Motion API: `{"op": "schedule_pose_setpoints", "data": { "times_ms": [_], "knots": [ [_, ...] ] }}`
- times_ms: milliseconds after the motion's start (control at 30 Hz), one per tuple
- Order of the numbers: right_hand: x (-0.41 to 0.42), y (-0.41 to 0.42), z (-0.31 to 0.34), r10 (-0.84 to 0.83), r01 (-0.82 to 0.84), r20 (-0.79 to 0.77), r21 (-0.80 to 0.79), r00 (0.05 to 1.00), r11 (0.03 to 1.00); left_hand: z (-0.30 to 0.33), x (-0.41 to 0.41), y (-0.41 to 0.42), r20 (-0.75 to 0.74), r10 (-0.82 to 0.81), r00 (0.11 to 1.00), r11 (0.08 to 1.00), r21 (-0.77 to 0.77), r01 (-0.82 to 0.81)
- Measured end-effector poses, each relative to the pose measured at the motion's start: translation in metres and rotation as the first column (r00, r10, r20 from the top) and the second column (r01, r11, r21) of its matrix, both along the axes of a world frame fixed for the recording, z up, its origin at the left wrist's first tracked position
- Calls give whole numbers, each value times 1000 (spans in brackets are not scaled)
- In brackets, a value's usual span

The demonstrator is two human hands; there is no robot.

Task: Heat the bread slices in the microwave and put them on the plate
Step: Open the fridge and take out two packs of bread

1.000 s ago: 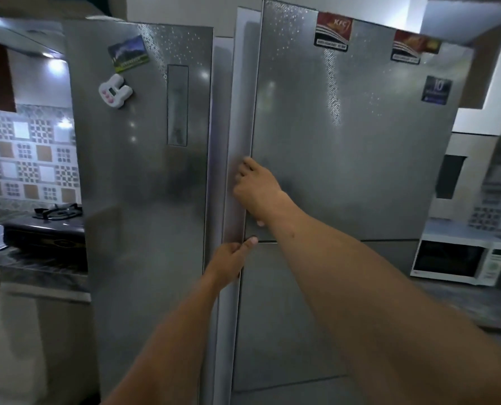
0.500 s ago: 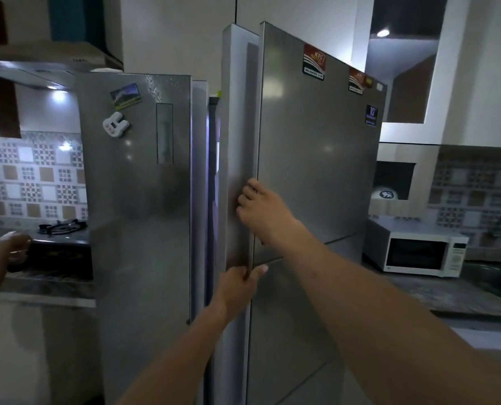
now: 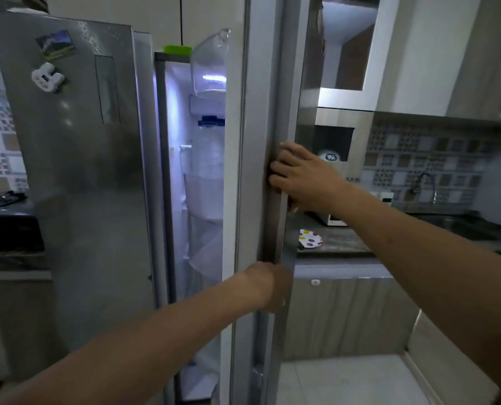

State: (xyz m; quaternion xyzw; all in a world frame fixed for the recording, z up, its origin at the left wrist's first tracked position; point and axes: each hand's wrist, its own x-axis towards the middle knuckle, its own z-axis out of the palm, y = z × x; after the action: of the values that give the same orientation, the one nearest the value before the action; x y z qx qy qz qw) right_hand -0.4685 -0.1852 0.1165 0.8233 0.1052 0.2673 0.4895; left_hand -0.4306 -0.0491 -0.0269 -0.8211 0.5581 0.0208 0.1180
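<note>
The right fridge door (image 3: 261, 118) stands swung open, seen edge-on down the middle of the view. My right hand (image 3: 304, 175) grips its handle edge at mid height, and my left hand (image 3: 268, 286) holds the same edge lower down. Behind the door, the lit fridge interior (image 3: 174, 141) shows door shelves with a blue-capped water bottle (image 3: 209, 147). A white plate with coloured dots (image 3: 310, 239) lies on the counter to the right. Only a corner of the white microwave (image 3: 335, 220) shows under my right forearm. No bread is visible.
The left fridge door (image 3: 77, 159) is closed and carries two magnets. A gas stove (image 3: 1, 200) sits on the left counter. At the far right are a sink with a tap (image 3: 430, 185), a tiled wall, and cabinets below the counter (image 3: 345, 314).
The right fridge door has swung much wider open, exposing the lit interior. Both hands stayed on its edge and moved right with it. The view shifted right, revealing the dotted plate.
</note>
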Motion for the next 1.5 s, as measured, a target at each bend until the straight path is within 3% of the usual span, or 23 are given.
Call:
{"op": "schedule_pose_setpoints", "data": {
  "times_ms": [100,200,233,267,333,400,500,567,667,700,767,867,1100,1400,1500],
  "knots": [
    [-30,-16,-1,-66,66,-6,46,998,997,-4,-26,-9,167,-191,967,976,139,169],
    [-58,-35,-8,-153,154,-12,103,988,983,-18,-29,-19,197,-283,939,959,65,276],
    [-68,-39,-10,-169,169,-8,127,986,977,-21,-29,-23,291,-389,874,921,97,377],
    [-77,-44,-12,-175,173,-2,162,985,972,-21,-29,-26,391,-483,784,876,234,423],
    [-98,-54,-19,-178,171,5,264,984,949,-37,-18,-44,520,-574,632,805,217,552],
    [-117,-61,-34,-171,151,3,453,985,879,-41,-19,-63,524,-610,594,767,202,609],
    [-145,-67,-68,-133,-31,145,781,981,623,-38,-35,-76,516,-677,525,702,240,671],
    [-158,-62,-85,-190,-135,213,926,958,353,-32,-40,-84,592,-691,415,646,248,722],
    [-159,-57,-100,-321,-254,217,964,922,-78,-32,-34,-100,658,-712,246,483,204,851],
    [-156,-59,-102,-361,-284,206,942,909,-178,-34,-32,-104,656,-714,242,467,190,863],
    [-151,-67,-106,-433,-365,217,883,875,-295,-32,-30,-106,664,-662,348,552,117,826],
    [-151,-89,-106,-526,-438,229,842,819,-314,-39,-24,-106,706,-489,512,699,-33,714],
    [-162,-133,-106,-590,-483,207,799,781,-359,-43,-37,-118,741,-434,513,791,41,610],
    [-167,-148,-102,-604,-419,157,849,782,-322,-42,-45,-127,700,-485,525,779,72,623],
    [-172,-134,-117,-627,-306,88,919,774,-249,-37,-37,-122,579,-607,544,650,-31,759]
  ]
}}
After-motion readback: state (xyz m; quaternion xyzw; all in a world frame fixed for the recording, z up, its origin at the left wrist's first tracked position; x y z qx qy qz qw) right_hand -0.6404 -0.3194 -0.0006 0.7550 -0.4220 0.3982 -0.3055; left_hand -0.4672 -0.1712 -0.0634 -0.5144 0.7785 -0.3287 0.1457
